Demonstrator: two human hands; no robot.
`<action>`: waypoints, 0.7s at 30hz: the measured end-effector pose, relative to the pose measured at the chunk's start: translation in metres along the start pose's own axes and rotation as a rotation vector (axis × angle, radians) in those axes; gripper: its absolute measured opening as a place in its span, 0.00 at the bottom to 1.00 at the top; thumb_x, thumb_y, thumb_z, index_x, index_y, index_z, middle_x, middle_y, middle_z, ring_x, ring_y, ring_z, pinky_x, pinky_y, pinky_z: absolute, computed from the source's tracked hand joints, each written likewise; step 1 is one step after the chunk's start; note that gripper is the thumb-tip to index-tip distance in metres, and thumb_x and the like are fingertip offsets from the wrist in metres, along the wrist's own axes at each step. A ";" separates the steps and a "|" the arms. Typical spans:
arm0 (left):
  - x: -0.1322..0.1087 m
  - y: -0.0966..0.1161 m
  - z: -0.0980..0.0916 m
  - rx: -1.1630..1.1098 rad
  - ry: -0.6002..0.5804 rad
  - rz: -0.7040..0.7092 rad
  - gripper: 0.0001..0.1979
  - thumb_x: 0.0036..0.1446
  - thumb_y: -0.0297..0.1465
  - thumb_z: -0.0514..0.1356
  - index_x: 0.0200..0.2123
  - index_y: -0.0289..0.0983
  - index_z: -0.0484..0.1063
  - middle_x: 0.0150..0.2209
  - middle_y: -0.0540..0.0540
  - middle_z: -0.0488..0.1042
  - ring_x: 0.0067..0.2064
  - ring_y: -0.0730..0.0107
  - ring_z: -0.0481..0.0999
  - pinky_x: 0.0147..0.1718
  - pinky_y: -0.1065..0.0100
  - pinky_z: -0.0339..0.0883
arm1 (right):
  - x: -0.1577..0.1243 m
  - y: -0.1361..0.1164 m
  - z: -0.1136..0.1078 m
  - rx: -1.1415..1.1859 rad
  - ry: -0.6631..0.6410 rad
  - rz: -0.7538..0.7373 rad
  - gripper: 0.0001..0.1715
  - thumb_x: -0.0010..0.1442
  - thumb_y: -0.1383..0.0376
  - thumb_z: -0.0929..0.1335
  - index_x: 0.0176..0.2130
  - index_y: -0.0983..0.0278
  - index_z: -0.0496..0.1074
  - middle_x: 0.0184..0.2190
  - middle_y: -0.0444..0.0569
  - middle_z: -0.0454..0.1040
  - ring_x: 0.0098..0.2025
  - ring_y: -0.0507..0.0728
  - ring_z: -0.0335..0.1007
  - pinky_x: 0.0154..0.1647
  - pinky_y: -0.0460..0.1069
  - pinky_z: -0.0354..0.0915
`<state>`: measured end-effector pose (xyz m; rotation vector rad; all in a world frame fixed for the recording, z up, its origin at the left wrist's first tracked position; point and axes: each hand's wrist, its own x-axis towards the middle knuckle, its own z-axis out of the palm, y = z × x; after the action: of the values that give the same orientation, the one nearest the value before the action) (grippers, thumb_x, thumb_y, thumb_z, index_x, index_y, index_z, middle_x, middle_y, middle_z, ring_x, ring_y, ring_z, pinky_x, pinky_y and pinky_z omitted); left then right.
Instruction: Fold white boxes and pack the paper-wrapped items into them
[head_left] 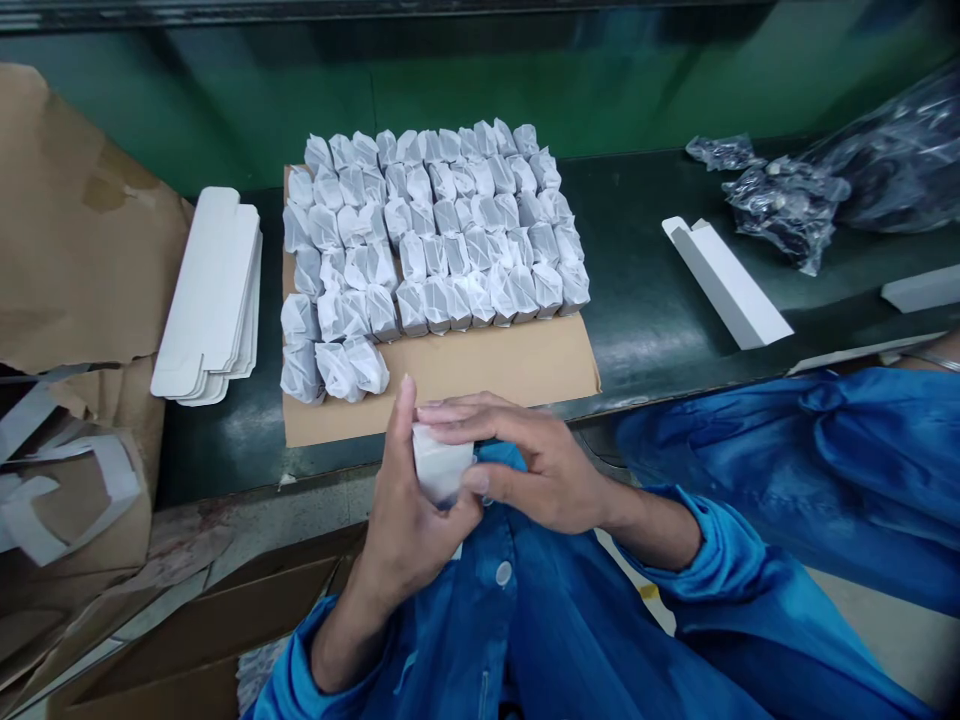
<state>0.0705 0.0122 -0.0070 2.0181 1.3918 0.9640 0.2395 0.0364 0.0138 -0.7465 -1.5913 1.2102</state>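
In front of my chest I hold a small white packet, upright between both palms. My left hand is closed around its near left side, thumb pointing up along the edge. My right hand lays its fingers over the top, with the thumb pressed to the right side. The packet's lower part is hidden by my hands. Beyond them, rows of wrapped white packets stand close together on a brown cardboard sheet.
Flat white cartons are stacked at left, beside large brown paper. An open white box lies on the dark bench, with plastic-bagged dark parts behind. A co-worker's blue sleeve is close on my right.
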 end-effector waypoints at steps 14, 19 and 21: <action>0.004 -0.014 0.001 -0.417 0.635 -0.241 0.32 0.64 0.41 0.59 0.67 0.47 0.50 0.50 0.42 0.73 0.44 0.62 0.80 0.37 0.61 0.78 | -0.016 0.005 0.009 -0.265 -0.132 0.312 0.38 0.62 0.57 0.71 0.67 0.60 0.61 0.64 0.55 0.68 0.62 0.62 0.69 0.58 0.57 0.68; -0.011 -0.042 -0.041 0.376 0.375 0.276 0.45 0.52 0.44 0.70 0.68 0.44 0.53 0.59 0.36 0.71 0.59 0.48 0.73 0.60 0.45 0.65 | 0.022 0.005 -0.003 -0.312 -0.463 0.408 0.27 0.64 0.64 0.68 0.62 0.63 0.68 0.53 0.51 0.78 0.48 0.58 0.77 0.45 0.50 0.69; -0.016 -0.051 -0.057 0.596 0.092 0.435 0.39 0.55 0.39 0.69 0.66 0.45 0.58 0.57 0.39 0.74 0.58 0.50 0.75 0.61 0.49 0.62 | 0.045 0.006 -0.005 -0.353 -0.631 0.313 0.23 0.65 0.61 0.68 0.58 0.63 0.71 0.50 0.50 0.80 0.45 0.57 0.77 0.41 0.48 0.67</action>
<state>-0.0071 0.0161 -0.0132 2.8391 1.4359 0.8872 0.2284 0.0796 0.0229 -0.9153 -2.3129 1.5051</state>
